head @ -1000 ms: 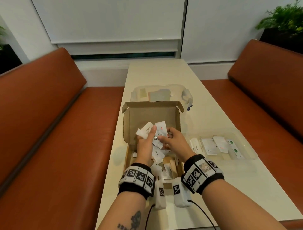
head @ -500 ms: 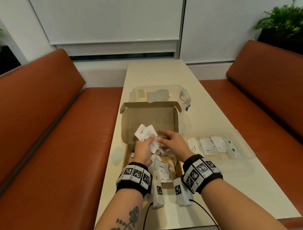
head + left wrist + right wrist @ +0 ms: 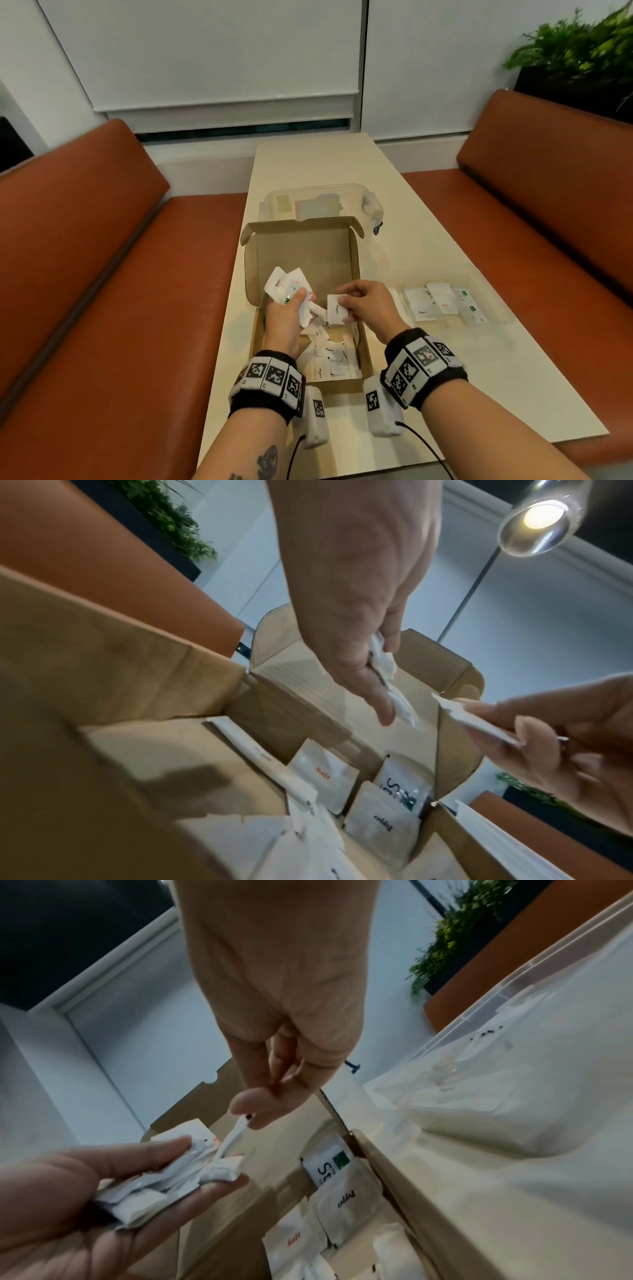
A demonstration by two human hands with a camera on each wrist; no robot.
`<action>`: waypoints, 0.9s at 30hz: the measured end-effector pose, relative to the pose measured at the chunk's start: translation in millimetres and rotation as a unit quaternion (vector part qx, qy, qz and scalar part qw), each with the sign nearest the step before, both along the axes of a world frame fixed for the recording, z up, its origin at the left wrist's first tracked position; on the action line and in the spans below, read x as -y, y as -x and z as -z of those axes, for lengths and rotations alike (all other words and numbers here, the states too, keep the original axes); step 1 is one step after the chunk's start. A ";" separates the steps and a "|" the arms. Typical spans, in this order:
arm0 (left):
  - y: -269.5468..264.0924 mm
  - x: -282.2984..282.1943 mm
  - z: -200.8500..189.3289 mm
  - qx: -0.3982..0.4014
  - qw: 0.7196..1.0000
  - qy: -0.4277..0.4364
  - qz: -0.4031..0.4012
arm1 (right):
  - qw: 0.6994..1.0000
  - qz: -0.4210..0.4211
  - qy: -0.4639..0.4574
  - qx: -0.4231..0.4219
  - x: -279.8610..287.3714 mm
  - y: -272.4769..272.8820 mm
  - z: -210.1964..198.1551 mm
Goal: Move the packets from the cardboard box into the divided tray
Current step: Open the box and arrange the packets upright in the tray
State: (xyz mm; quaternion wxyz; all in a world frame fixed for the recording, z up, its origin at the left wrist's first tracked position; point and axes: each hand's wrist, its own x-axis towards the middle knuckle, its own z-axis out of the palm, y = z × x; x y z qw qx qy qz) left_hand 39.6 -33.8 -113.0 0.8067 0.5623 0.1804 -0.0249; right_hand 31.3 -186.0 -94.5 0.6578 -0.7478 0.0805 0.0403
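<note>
Frame centre: open brown cardboard box (image 3: 301,260) on the counter (image 3: 445,359), loose white paper packets (image 3: 330,353) inside. Left hand (image 3: 286,318) grips a bunch, right hand (image 3: 368,305) pinches one pepper packet (image 3: 336,309). Clear divided tray (image 3: 493,318) at right holds sorted packets.

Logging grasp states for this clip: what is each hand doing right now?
Left hand: grips a bunch of packets above the cardboard box.
Right hand: pinches a single Pepper packet.
</note>
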 end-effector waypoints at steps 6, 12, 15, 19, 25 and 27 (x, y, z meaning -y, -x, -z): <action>0.2 14.7 -8.9 0.012 0.998 -0.015 0.058 | 0.996 0.068 -0.054 0.013 15.1 10.7 -0.8; 4.1 53.8 -21.9 0.034 0.994 -0.039 0.093 | 0.991 0.099 -0.084 -0.006 44.9 18.1 6.1; 3.8 79.5 -25.9 0.052 0.993 -0.049 0.096 | 0.988 0.116 -0.098 0.002 72.5 16.1 1.9; 3.2 121.1 -26.5 0.061 0.993 -0.051 0.089 | 0.985 0.127 -0.113 0.005 117.0 12.4 -3.6; 6.2 167.7 -9.8 0.052 0.994 -0.089 0.043 | 0.992 0.079 -0.099 -0.001 169.8 4.7 -3.1; 8.7 174.3 -2.1 0.047 0.989 -0.132 0.038 | 0.995 0.056 -0.085 -0.002 180.5 2.5 -1.2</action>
